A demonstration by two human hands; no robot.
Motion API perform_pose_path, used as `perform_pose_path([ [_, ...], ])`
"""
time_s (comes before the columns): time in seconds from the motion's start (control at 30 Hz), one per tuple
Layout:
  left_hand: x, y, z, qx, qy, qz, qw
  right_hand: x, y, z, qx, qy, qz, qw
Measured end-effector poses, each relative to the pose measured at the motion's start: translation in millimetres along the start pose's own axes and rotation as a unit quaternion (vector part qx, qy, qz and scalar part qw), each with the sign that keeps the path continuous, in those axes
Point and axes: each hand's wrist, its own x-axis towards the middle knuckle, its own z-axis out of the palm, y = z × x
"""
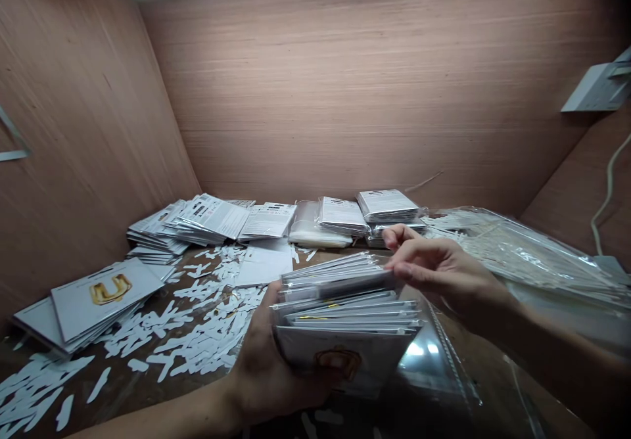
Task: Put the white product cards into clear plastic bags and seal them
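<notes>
My left hand (pixel 276 367) is wrapped round a thick stack of flat packets (pixel 350 327) in clear sleeves, tilted so that their top edges face me. The front packet bears a gold U-shaped picture (pixel 340 360), partly covered by my thumb. At the stack's upper right corner, my right hand (pixel 434 268) has thumb and fingers closed on the edge of one darker-looking packet (pixel 352 284) among the others. The tips are small in view and slightly blurred. Beneath the stack, at its right, lies a shiny clear plastic bag (pixel 428 353).
White packets with a gold U (pixel 108 294) lie at left. More packet piles (pixel 211 215) line the back, beside wrapped bundles (pixel 387 206). White paper scraps (pixel 207 334) cover the tabletop. A large clear bag (pixel 522 248) is at right. Wooden walls (pixel 365 91) enclose the table.
</notes>
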Motion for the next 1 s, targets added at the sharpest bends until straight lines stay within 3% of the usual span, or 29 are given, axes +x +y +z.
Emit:
perform_pose_path([
  [0.13,-1,-4,-5.6,-0.006,0.001,-0.022,1.0,-3,0,0,0.003,0.086,-0.015,0.996],
  [0.27,0,-1,-6.1,0.012,0.006,-0.03,0.999,-12,0,13,-0.06,0.117,-0.109,0.985],
  [0.4,2,6,-2.3,0.045,0.006,-0.011,0.999,-15,-13,23,-0.148,0.056,-0.134,0.978],
  [0.53,4,12,-1.8,0.064,-0.003,-0.008,0.998,-14,-34,21,-0.277,-0.021,-0.139,0.95],
  [0.67,6,15,-2.6,0.073,-0.016,0.016,0.997,-12,-47,16,-0.314,-0.085,-0.102,0.94],
  [0.77,6,14,-3.1,0.077,-0.017,0.022,0.997,-11,-48,18,-0.285,-0.063,-0.056,0.955],
  [0.9,5,15,-3.2,0.071,-0.001,0.013,0.997,-11,-34,22,-0.199,-0.057,0.111,0.972],
  [0.93,4,15,-2.8,0.068,0.002,0.006,0.998,-11,-29,22,-0.187,-0.04,0.132,0.973],
  [1.0,3,15,-1.2,0.058,0.01,-0.014,0.998,-11,-17,19,-0.196,0.019,0.102,0.975],
])
